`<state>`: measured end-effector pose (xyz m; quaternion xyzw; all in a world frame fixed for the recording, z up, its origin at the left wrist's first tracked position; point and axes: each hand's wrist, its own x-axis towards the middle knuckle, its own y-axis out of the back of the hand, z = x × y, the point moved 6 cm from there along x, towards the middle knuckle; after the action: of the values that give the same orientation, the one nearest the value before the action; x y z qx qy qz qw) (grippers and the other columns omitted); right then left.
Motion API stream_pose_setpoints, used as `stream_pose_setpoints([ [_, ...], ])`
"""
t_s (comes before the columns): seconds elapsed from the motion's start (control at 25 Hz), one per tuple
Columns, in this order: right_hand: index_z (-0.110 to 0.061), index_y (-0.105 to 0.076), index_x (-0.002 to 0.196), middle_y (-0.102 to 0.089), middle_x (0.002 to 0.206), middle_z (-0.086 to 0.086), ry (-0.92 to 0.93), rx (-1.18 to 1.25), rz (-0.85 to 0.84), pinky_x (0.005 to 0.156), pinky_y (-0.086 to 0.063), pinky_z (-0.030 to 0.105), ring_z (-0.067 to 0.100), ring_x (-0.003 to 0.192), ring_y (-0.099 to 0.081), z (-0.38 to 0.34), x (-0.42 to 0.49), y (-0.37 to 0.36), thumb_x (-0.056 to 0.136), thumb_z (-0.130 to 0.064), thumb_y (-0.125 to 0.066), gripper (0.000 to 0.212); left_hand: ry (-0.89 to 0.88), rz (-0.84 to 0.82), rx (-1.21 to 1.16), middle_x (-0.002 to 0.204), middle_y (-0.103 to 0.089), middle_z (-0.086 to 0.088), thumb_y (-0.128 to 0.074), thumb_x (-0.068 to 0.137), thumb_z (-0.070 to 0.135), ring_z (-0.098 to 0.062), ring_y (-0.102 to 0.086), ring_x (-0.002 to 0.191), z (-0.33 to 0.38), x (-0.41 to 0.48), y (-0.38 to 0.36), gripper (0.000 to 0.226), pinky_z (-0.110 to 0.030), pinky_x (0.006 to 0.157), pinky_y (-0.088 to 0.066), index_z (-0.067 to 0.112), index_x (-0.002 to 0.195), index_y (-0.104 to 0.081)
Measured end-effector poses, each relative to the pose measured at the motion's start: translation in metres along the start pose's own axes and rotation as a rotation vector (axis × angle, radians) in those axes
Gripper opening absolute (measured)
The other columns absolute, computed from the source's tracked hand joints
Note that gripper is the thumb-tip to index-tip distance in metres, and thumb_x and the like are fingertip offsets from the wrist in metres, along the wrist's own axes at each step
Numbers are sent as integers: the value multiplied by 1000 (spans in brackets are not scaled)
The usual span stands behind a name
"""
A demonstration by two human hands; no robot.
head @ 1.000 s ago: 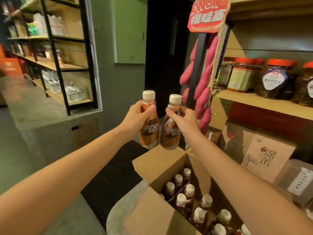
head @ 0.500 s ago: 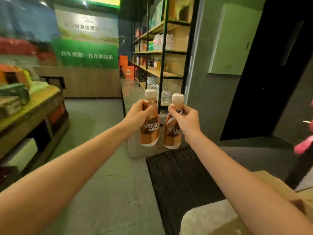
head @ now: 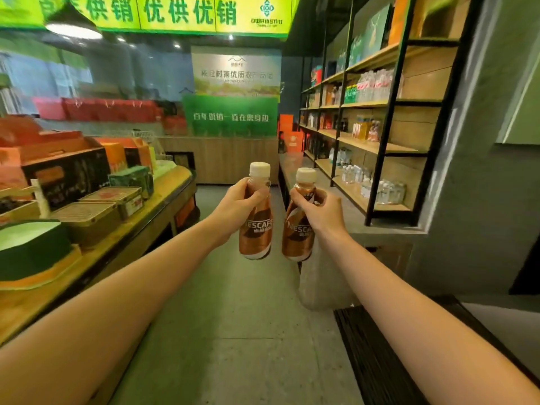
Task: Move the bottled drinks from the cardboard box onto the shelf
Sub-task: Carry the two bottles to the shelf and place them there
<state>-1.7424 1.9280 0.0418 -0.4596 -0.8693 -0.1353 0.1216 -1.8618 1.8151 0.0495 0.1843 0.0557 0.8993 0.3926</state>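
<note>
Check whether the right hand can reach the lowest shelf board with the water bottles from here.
Probably not yet: the right hand, gripping its coffee bottle, hangs short of that shelf; nothing blocks the way.

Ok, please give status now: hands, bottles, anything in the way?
Left hand grips left bottle, right hand grips right bottle, both in the air. Shelf ahead right, not yet reached. Nothing seen blocking the aisle.

"NESCAFE" is printed on the left bottle (head: 257,229) in the left grip (head: 236,204). "NESCAF", cut off, shows on the right bottle (head: 295,236) in the right grip (head: 324,213). Beyond both grips, the green banner (head: 230,116) reads "百年供销一直在您身边" and the overhead sign (head: 187,11) reads "优供优销".
</note>
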Motion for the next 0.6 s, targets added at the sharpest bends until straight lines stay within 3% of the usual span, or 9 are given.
stream_pose_setpoints([
  [0.12,-18,-63,101,-59,95,-5,0,1,-6,81,-40,27,11,95,-54,9,50,-48,85,-33,-66,23,27,28,17,118,-60,-2,-49,96,30,-16,-57,104,-22,51,39,34,-31,84,-41,18,127,-46],
  [0.32,-15,-66,99,-63,90,-3,40,-49,12,65,-42,19,7,84,-54,42,147,-105,84,-33,-67,24,40,83,-3,106,-60,0,-48,96,27,-6,-56,85,-68,144,72,17,-21,67,-41,23,113,-47],
  [0.44,-12,-68,98,-63,88,-1,53,-58,7,75,-42,26,9,82,-54,67,218,-130,83,-33,-68,26,47,121,8,109,-60,-3,-49,96,27,-16,-58,94,-95,215,79,23,-28,77,-44,19,118,-48],
  [0.6,-15,-67,97,-59,86,-6,67,-32,-17,76,-40,25,7,83,-53,90,335,-154,84,-31,-68,21,40,140,1,116,-61,-8,-50,95,27,-24,-59,107,-120,333,85,26,-37,89,-45,18,119,-49],
])
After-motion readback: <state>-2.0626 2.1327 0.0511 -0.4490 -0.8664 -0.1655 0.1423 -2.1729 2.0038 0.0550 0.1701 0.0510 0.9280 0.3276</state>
